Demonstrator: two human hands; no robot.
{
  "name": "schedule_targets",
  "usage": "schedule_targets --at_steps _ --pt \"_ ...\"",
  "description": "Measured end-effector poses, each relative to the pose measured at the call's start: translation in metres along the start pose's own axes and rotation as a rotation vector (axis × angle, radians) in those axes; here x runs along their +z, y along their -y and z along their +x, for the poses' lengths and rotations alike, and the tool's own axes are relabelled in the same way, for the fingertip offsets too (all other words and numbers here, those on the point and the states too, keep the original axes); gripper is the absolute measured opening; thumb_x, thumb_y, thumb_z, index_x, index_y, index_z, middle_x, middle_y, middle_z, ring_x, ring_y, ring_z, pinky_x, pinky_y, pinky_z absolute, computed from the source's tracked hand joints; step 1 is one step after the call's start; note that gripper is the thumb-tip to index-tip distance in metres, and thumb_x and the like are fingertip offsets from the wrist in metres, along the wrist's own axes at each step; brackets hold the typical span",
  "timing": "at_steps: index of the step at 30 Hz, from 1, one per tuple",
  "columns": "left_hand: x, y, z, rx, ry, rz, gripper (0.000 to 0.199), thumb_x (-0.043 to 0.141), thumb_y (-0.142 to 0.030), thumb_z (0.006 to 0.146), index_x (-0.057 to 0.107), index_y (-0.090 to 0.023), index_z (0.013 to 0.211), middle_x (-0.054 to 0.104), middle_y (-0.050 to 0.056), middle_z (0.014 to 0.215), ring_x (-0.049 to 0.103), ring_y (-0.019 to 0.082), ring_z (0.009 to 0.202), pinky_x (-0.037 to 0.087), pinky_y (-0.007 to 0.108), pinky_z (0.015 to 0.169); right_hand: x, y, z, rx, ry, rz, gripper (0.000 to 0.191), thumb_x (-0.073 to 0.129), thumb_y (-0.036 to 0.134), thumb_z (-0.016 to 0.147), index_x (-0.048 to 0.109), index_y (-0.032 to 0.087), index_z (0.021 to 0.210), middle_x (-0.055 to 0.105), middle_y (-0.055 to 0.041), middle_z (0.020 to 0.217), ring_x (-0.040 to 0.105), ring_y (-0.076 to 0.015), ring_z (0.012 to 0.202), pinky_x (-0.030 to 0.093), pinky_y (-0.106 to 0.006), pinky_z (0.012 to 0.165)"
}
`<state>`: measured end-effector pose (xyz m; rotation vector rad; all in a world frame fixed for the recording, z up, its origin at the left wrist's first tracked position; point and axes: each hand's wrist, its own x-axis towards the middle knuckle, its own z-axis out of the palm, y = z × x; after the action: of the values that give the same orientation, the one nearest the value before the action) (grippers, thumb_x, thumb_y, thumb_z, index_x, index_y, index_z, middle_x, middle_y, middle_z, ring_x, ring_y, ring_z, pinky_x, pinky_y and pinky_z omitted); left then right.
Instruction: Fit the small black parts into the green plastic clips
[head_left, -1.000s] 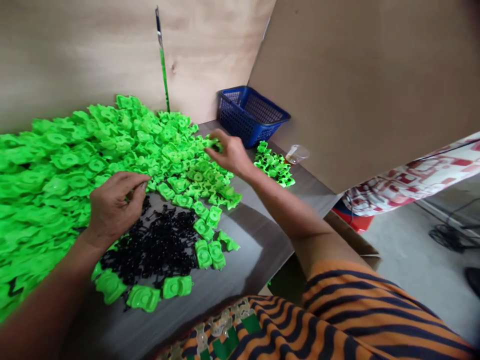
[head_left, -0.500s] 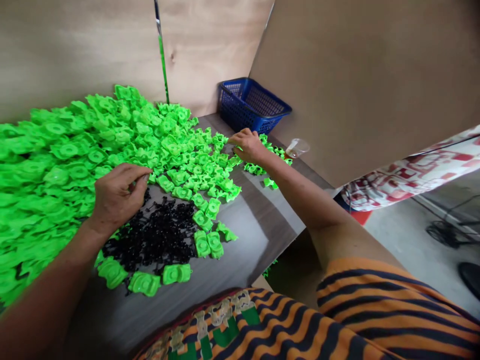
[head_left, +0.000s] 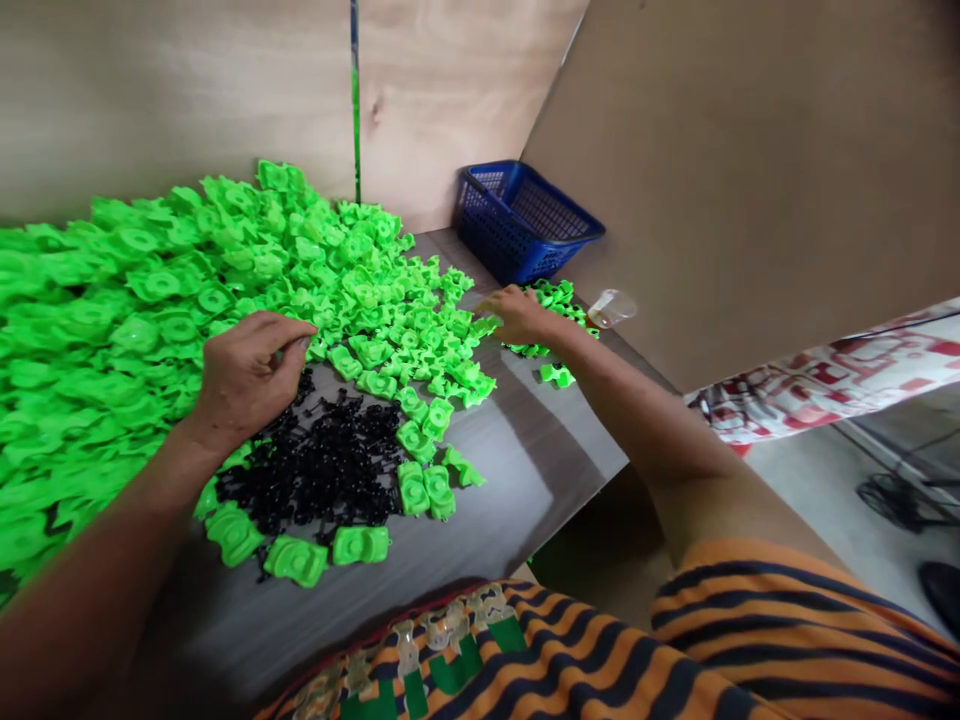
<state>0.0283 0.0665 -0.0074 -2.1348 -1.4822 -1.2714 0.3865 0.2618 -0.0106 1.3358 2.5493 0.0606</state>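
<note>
My left hand (head_left: 251, 375) is closed in a pinch, thumb against forefinger, at the upper left edge of a heap of small black plastic parts (head_left: 330, 465). Anything between those fingertips is too small to make out. My right hand (head_left: 517, 315) reaches across the table, palm down with its fingers stretched out. Its fingertips are at the right end of the spread of bright green moulded plastic pieces (head_left: 405, 335). Beside that hand lies a smaller group of green pieces with black parts on them (head_left: 555, 295). Several loose green pieces (head_left: 361, 545) ring the black heap.
A large pile of green pieces (head_left: 172, 260) covers the left of the grey table (head_left: 480, 540). At the back stands a blue plastic basket (head_left: 525, 225) against the wooden panels. A clear plastic cup (head_left: 613, 308) lies near the right panel (head_left: 712, 180).
The view has shifted, so everything sits slightly further right. My right hand has flattened and lowered by the green pieces. The left hand keeps its pinch by the black parts.
</note>
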Motion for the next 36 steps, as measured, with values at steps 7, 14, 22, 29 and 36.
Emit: schedule_targets --at_steps 7,14,22,29,36 --pt "0.001 0.003 -0.001 -0.095 0.04 -0.033 0.024 0.057 -0.024 0.096 0.081 -0.02 0.095 0.08 0.005 0.092 0.074 0.017 0.082 0.057 0.026 0.078 -0.005 0.027 0.0 0.017 0.072 -0.092 0.048 0.05 0.007 0.088 0.072 0.015 0.131 0.073 -0.019 0.126 0.052 -0.0338 0.124 0.032 -0.039 0.088" --pt "0.004 0.006 -0.001 -0.277 0.049 -0.155 0.026 0.06 -0.029 0.091 0.08 -0.017 0.102 0.078 0.008 0.089 0.068 0.015 0.072 0.056 0.026 0.071 -0.055 0.039 -0.001 0.009 -0.23 -0.118 0.04 0.052 0.01 0.091 0.071 0.01 0.126 0.074 -0.0219 0.122 0.061 -0.0331 0.114 0.039 -0.038 0.087" --pt "0.007 -0.004 0.006 -0.743 -0.011 -0.779 0.069 0.083 -0.051 0.075 0.068 -0.02 0.135 0.075 0.006 0.099 0.069 0.015 0.065 0.055 0.022 0.049 -0.08 0.184 0.006 -0.492 -0.44 0.448 0.037 0.062 0.034 0.099 0.065 0.013 0.129 0.077 -0.0131 0.108 0.067 -0.0225 0.092 0.043 -0.03 0.079" --pt "-0.003 0.007 0.013 -0.78 -0.083 -0.798 0.049 0.086 -0.039 0.074 0.076 -0.018 0.117 0.066 -0.001 0.075 0.072 0.018 0.068 0.063 0.028 0.057 -0.073 0.225 0.036 -0.504 -0.489 0.673 0.042 0.065 0.039 0.1 0.051 0.016 0.133 0.07 -0.0045 0.098 0.06 -0.0168 0.084 0.04 -0.027 0.075" --pt "-0.009 0.03 0.013 -0.858 -0.216 -0.717 0.047 0.086 -0.039 0.078 0.074 -0.02 0.119 0.068 0.0 0.077 0.074 0.019 0.069 0.06 0.026 0.054 -0.072 0.208 0.043 -0.612 -0.477 0.708 0.028 0.063 0.026 0.099 0.06 0.015 0.125 0.068 -0.0056 0.104 0.055 -0.0148 0.086 0.041 -0.027 0.078"
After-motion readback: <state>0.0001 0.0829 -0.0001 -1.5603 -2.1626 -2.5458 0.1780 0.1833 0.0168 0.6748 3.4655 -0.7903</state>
